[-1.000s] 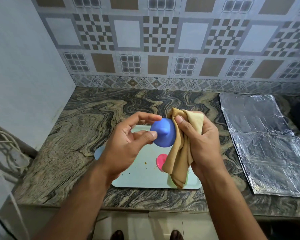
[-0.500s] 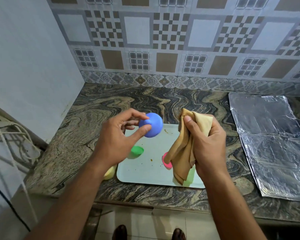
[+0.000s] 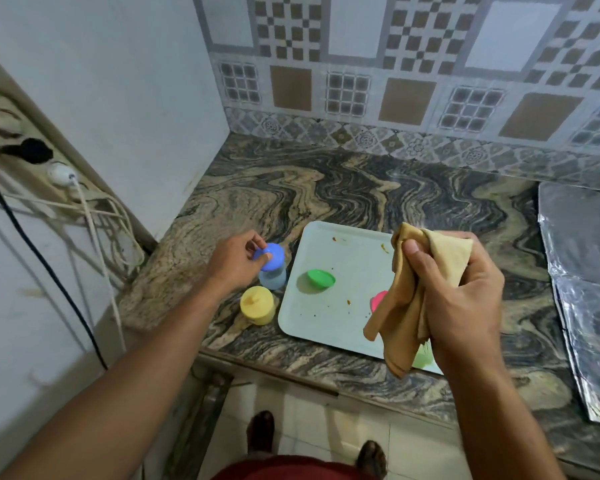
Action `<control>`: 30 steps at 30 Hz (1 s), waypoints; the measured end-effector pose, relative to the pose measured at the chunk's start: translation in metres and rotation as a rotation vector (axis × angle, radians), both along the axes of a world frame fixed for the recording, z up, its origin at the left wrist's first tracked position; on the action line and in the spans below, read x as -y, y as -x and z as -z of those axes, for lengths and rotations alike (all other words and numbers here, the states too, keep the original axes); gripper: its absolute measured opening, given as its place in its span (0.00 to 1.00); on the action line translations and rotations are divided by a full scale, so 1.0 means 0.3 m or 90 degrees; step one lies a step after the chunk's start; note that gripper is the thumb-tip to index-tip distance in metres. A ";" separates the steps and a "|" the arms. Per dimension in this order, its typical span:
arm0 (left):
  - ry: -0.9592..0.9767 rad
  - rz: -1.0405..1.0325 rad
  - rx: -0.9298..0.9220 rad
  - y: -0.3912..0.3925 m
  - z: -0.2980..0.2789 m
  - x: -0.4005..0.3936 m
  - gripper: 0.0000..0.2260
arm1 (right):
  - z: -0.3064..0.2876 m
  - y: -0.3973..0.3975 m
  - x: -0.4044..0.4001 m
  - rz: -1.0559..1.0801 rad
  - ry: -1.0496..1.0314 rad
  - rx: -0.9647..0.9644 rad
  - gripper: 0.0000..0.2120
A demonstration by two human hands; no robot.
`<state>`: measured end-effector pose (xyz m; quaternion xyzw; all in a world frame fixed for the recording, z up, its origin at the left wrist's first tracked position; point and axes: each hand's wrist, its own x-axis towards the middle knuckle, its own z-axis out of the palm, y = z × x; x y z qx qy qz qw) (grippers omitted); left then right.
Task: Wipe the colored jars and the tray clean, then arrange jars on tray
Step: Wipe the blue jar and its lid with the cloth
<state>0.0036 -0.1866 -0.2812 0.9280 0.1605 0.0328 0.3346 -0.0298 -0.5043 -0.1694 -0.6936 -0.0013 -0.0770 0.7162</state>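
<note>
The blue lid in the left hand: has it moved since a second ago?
Yes. The blue lid has gone from above the tray down and left, past the tray's left edge; the left hand now holds it on the blue jar.

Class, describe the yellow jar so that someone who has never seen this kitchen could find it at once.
Start at the pale tray on the marbled counter. Just off its left edge stand two jars: the yellow jar is nearer the counter's front edge, untouched, while the left hand grips the blue lid behind it.
</note>
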 end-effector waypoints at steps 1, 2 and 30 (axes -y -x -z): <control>-0.005 -0.002 -0.002 0.006 0.016 0.001 0.06 | 0.002 0.004 -0.003 -0.004 -0.001 0.004 0.11; -0.004 -0.005 -0.002 0.011 0.031 0.001 0.07 | 0.005 0.007 -0.004 -0.005 0.003 0.005 0.11; -0.074 -0.012 -0.032 0.019 0.075 0.040 0.07 | 0.012 0.018 0.170 0.082 -0.025 0.053 0.08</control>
